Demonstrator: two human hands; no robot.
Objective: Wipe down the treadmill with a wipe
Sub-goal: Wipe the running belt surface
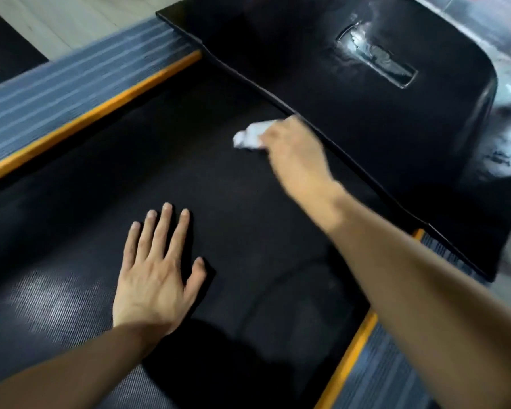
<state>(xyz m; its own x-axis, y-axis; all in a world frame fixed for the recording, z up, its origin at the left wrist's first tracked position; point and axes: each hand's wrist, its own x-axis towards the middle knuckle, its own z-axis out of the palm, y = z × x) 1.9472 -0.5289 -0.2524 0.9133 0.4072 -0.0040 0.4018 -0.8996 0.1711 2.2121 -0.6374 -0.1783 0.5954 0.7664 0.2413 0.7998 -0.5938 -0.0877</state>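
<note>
The treadmill's black belt (165,149) fills the middle of the head view. My left hand (157,270) lies flat on the belt with fingers straight and spread. My right hand (289,149) reaches forward and grips a crumpled white wipe (252,137), which presses on the belt just in front of the glossy black motor cover (351,119). The right hand and wipe are blurred by motion.
A grey ribbed side rail (71,93) with an orange strip (95,113) runs along the belt's left. A matching orange strip (348,361) and rail show at lower right. Light flooring (71,22) lies beyond on the left.
</note>
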